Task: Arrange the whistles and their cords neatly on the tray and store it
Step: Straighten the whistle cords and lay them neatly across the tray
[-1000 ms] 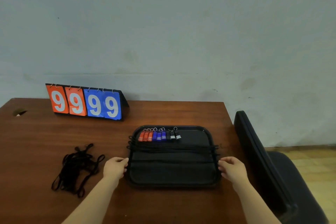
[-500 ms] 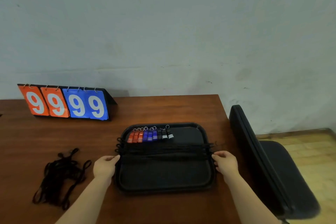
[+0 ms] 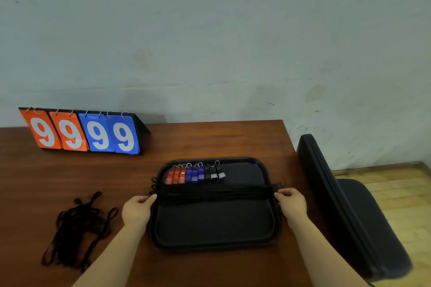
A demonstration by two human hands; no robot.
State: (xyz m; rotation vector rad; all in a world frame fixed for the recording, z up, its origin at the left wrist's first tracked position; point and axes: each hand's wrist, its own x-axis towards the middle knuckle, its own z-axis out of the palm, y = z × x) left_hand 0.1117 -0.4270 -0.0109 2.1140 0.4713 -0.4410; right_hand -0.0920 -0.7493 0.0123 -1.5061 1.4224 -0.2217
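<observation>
A black tray (image 3: pixel 214 243) lies on the brown table (image 3: pixel 210 140) near its right edge. At the tray's back left stands a row of whistles (image 3: pixel 194 175): red, blue and black, each with a metal ring. A band of black cords (image 3: pixel 214 191) stretches straight across the tray's middle, their ends hanging over both rims. My left hand (image 3: pixel 136 211) grips the tray's left rim by the cord ends. My right hand (image 3: pixel 292 202) grips the right rim at the same height.
A tangled pile of loose black cords (image 3: pixel 79 223) lies on the table left of the tray. A flip scoreboard (image 3: pixel 84 133) reading 9999 stands at the back left. A black padded chair (image 3: pixel 349 205) stands close to the table's right edge, over a wooden floor.
My view has turned to the right, so the scoreboard and loose cords sit further left in frame. Both hands have stayed on the tray's sides, and the tray has not visibly shifted.
</observation>
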